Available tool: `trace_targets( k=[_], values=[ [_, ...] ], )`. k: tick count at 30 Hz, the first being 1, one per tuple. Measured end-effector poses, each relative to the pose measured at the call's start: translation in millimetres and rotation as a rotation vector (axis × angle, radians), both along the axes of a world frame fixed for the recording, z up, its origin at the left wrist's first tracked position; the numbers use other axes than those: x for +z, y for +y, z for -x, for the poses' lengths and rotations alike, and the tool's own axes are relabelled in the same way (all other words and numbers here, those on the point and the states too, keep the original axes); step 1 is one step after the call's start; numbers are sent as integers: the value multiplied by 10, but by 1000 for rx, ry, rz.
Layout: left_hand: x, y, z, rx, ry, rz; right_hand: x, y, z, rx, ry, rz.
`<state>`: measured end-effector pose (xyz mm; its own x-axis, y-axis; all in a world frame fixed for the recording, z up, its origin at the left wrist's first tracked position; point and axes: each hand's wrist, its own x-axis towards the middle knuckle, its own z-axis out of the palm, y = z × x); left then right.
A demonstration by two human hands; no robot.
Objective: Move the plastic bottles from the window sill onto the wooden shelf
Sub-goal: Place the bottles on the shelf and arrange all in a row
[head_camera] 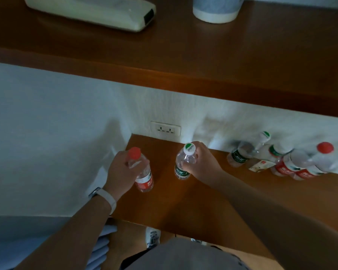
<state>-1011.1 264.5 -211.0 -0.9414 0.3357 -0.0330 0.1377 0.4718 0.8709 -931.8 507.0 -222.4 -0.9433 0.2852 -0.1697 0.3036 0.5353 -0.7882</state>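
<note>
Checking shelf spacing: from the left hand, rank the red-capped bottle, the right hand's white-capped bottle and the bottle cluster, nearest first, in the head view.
1. Red-capped bottle: gripped by the left hand.
2. White-capped bottle: to its right, in the right hand.
3. Bottle cluster: far right, by the wall.

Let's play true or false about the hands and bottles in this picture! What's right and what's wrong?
1. The left hand holds the red-capped bottle. True.
2. The right hand holds nothing. False: its fingers grip the green-labelled bottle.
3. By the wall on the right sit more bottles. True.
4. A plug is stuck in the wall socket. False: nothing is plugged in.
5. The left wrist wears a pale band. True.
</note>
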Motion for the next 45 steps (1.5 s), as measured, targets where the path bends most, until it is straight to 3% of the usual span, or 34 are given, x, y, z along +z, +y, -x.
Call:
trace_targets(
  k=[9,14,22,33,41,45],
  values=[
    [-70,363,314,-194,-143,23,29,259,-69,-179,-38,-8],
    [76,885,410,-410,-111,15,33,487,-152,-227,-26,-12],
    [99,1548,474,-507,-139,24,86,916,-80,-278,14,-32],
    [146,1712,606,-564,-121,12,103,1159,20,-92,-100,-58],
    [50,1711,598,-491,-57,49,75,1161,-5,-312,-158,-131],
    [53,1719,579,-445,-47,73,135,1081,-34,-324,-104,-146]
  ],
)
